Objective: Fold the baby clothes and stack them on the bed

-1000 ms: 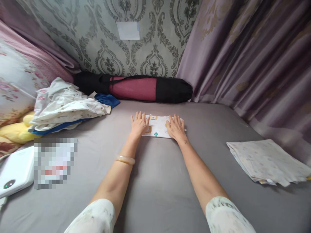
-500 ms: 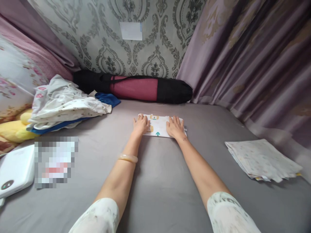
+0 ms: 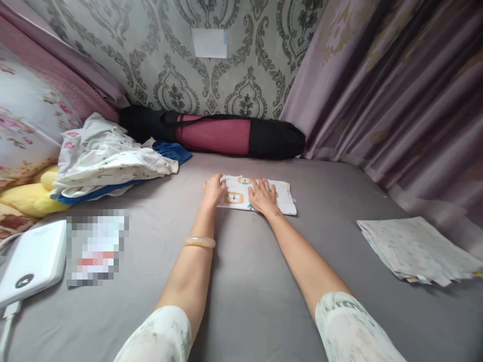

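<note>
A folded white cloth (image 3: 241, 197) printed with yellow lion faces and green marks lies flat on the grey sheet, a small tag at its right edge. My left hand (image 3: 214, 190) is at the cloth's left end, its fingers curled around that edge and partly hidden, the thumb side over the fabric. Palm down, my right hand (image 3: 263, 195) rests on top of the cloth near its middle, fingers stretched out and spread. A pale bangle (image 3: 199, 243) circles my left forearm.
A loose heap of clothes (image 3: 113, 156) sits at left beside a yellow plush (image 3: 33, 196). Nearer lies a white power bank (image 3: 33, 261) with a cable. Folded cloths (image 3: 418, 246) are stacked at right. A long black and red bag (image 3: 213, 136) lies along the wall.
My right hand has slid left from the cloth's right end toward its middle. My left hand has gone from lying flat on the cloth to curling around its left edge. The view has shifted slightly.
</note>
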A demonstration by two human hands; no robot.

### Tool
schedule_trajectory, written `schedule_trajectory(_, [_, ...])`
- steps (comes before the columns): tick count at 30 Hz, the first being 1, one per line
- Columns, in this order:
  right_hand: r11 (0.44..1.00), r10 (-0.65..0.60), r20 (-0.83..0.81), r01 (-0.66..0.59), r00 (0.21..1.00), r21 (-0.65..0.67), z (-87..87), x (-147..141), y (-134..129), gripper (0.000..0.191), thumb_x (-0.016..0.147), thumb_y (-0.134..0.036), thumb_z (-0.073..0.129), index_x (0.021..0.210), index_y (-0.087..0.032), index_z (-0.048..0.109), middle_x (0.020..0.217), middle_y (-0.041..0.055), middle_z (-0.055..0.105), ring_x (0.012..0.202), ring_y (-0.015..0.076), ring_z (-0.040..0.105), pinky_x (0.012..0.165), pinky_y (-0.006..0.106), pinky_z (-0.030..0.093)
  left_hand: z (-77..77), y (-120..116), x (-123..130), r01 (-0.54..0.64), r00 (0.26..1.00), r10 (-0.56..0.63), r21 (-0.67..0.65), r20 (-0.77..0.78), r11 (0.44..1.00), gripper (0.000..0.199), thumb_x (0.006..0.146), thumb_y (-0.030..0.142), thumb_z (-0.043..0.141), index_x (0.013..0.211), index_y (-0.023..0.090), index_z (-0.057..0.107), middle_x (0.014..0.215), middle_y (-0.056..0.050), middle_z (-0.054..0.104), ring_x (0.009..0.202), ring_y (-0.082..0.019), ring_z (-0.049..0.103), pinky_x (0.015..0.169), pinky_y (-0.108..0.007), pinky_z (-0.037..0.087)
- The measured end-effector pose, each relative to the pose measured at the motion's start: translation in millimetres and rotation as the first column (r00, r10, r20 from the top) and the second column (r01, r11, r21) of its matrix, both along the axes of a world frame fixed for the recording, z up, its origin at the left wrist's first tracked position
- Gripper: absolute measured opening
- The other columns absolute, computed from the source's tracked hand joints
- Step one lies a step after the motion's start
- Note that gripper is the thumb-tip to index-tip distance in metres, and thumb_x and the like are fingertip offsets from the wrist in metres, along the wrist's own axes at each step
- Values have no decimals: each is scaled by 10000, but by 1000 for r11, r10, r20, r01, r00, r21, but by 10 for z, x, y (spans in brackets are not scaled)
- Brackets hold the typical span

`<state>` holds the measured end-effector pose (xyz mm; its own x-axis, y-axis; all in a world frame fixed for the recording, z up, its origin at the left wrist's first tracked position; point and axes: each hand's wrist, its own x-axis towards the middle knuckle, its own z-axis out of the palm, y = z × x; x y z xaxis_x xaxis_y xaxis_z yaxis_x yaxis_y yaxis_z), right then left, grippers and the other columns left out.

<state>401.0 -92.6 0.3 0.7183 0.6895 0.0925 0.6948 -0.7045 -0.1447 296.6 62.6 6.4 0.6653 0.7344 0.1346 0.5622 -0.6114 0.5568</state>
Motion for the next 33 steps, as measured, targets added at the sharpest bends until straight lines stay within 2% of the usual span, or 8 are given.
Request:
schedule_trajectory(3, [1000, -12, -32, 11, 999, -12, 70, -20, 42, 556, 1005, -399, 222, 1500, -186, 359, 1588, 116, 281, 1468, 294, 181, 1161, 529, 113, -5, 22, 3, -13, 1000, 13, -17, 23, 1000, 408, 932, 248, 390, 1282, 182, 590, 1312, -99, 630, 1221, -230, 571, 1073, -369, 395])
schedule_trajectory(7, [999, 20, -28, -19, 999, 35, 124, -124, 191, 562, 1008, -385, 200, 1516, -182, 329, 1610, 110, 223, 1482, 280, 134, 1169, 521, 89, -1, 61, -2, -32, 998, 33, -31, 49, 999, 410, 928, 259, 392, 1271, 186, 603, 1240, -100, 672, 1167, -227, 607, 1025, -349, 433])
schedule_trajectory(11, [999, 44, -28, -43, 999, 30, 40, -227, 310, 568, 1005, -398, 205, 1520, -189, 320, 1596, 98, 269, 1473, 266, 171, 1175, 503, 76, 10, 92, -25, -49, 997, 53, -71, 52, 996, 412, 926, 275, 404, 1272, 173, 605, 1184, -108, 695, 1133, -228, 628, 977, -326, 464])
schedule_trajectory(15, [999, 35, -10, -35, 999, 9, -34, -242, 314, 569, 1003, -402, 212, 1524, -196, 308, 1592, 92, 282, 1468, 265, 185, 1175, 501, 77, 29, 102, -45, -65, 996, 71, -118, 49, 991, 421, 926, 281, 408, 1285, 165, 595, 1157, -106, 704, 1114, -226, 640, 950, -314, 484])
schedule_trajectory(20, [1000, 28, -51, -27, 998, 3, 47, -248, 330, 564, 1000, -384, 234, 1516, -177, 326, 1592, 108, 277, 1469, 281, 180, 1170, 519, 95, 50, 114, -49, -83, 992, 96, -167, 76, 983, 420, 927, 274, 403, 1279, 160, 600, 1186, -112, 693, 1106, -225, 643, 935, -310, 498])
schedule_trajectory(24, [997, 63, -34, -61, 997, 36, 99, -330, 456, 559, 1001, -371, 232, 1506, -156, 341, 1607, 125, 225, 1481, 278, 136, 1170, 527, 75, 39, 135, -50, -89, 987, 112, -183, 118, 979, 405, 924, 234, 399, 1257, 154, 615, 1217, -116, 681, 1107, -219, 642, 952, -311, 487])
schedule_trajectory(28, [995, 90, -62, -87, 994, 48, 44, -410, 567, 575, 1005, -379, 201, 1503, -131, 347, 1597, 124, 256, 1476, 269, 158, 1175, 499, 74, 9, 164, -59, -98, 979, 134, -220, 153, 971, 396, 924, 210, 400, 1249, 159, 621, 1222, -110, 680, 1130, -212, 634, 951, -296, 481])
schedule_trajectory(33, [995, 84, -60, -81, 995, 50, -19, -410, 568, 579, 1004, -387, 212, 1512, -138, 334, 1599, 116, 254, 1476, 272, 155, 1173, 494, 67, -19, 204, -56, -104, 971, 148, -229, 187, 968, 382, 923, 181, 398, 1216, 146, 641, 1210, -123, 683, 1138, -212, 626, 973, -294, 461])
